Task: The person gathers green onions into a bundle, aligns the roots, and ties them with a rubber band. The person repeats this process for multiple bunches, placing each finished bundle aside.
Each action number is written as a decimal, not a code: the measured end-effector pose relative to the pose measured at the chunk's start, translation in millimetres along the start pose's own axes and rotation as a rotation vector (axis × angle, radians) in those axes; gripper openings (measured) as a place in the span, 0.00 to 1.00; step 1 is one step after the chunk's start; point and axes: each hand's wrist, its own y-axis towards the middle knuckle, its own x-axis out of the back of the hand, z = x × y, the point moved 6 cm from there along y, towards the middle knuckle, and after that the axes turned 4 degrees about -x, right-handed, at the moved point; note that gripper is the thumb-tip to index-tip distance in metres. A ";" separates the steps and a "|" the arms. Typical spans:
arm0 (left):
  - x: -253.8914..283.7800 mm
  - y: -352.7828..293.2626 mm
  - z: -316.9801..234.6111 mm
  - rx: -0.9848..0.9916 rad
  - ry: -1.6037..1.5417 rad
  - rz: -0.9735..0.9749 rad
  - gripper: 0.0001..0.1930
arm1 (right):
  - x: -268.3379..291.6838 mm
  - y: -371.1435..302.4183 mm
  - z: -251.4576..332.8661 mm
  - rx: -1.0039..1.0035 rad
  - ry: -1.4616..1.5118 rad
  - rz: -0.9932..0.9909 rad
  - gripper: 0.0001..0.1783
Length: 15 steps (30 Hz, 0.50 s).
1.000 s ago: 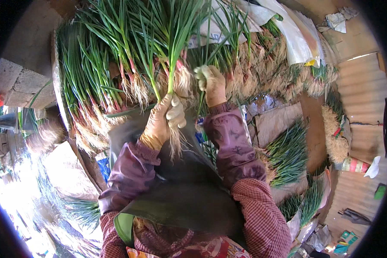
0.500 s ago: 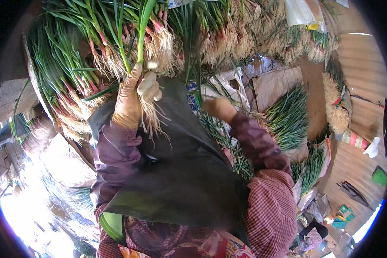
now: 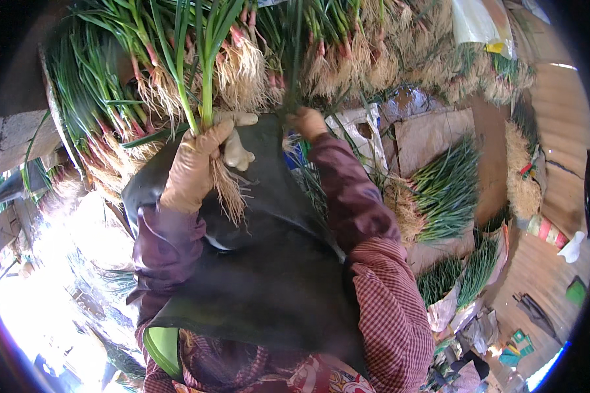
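Note:
In a tan glove with pale fingertips, my left hand [image 3: 200,160] is closed around a few spring onions [image 3: 206,92]. Their flat green leaves point up and away, while pale roots [image 3: 228,196] dangle below the fist over a black apron [image 3: 262,275]. To the right, my right hand [image 3: 308,123] is closed at the lower end of a long, blurred dark green leaf [image 3: 295,62]; its fingertips are partly smeared. Bunched spring onions [image 3: 239,75] with reddish stems and bushy roots lie just beyond both hands.
More spring onions [image 3: 92,98] are heaped at the far left, and a rooty row [image 3: 432,49] continues along the far right. A thin-leaved bundle [image 3: 449,187] rests on brown cardboard [image 3: 432,128] to my right. A white plastic bag [image 3: 482,23] sits at the far right.
My right hand has moved left and away from me, closer to the held stalks, and the long leaf has shifted with it. My left hand has dropped slightly toward me, still gripping the spring onions.

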 end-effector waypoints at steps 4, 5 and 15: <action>6.2 -0.3 13.5 -0.113 0.176 -0.080 0.20 | 121.0 -52.7 91.4 0.298 0.188 -0.258 0.14; 3.6 2.0 18.8 -0.134 0.259 -0.070 0.18 | 136.3 -60.7 109.0 0.215 0.287 -0.163 0.13; -4.1 6.3 61.4 0.061 0.008 -0.161 0.14 | 113.6 -130.3 194.9 0.562 0.202 -0.546 0.09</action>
